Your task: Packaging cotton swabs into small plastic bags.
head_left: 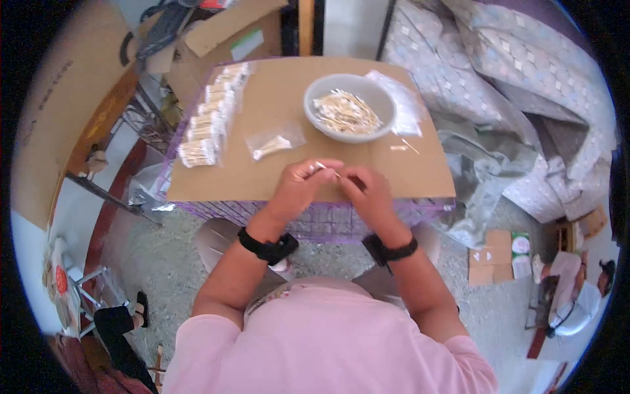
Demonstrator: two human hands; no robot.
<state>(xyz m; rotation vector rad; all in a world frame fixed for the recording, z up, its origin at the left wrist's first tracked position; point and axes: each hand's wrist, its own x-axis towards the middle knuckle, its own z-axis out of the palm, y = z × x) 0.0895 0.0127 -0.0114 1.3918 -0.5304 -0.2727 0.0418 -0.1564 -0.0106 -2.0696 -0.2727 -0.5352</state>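
Over the near edge of a cardboard sheet (275, 180), my left hand (303, 185) and my right hand (368, 194) are close together with their fingers pinched. Between the fingertips is a thin cotton swab (319, 165), mostly covered by the fingers. Beyond my left hand lies a clear plastic bag (296, 134) with several swabs (270, 146) in it. Farther back stands a grey bowl (357, 136) heaped with loose cotton swabs (346, 111). A single swab (411, 146) and a small white piece (398, 148) rest right of the bowl.
Bagged swab bundles (209, 121) form a row along the sheet's left side. Clear bags (405, 105) are piled behind the bowl's right side. A purple wire cage (315, 220) supports the sheet. Patterned fabric (485, 65) hangs at right; two other people sit off to the sides.
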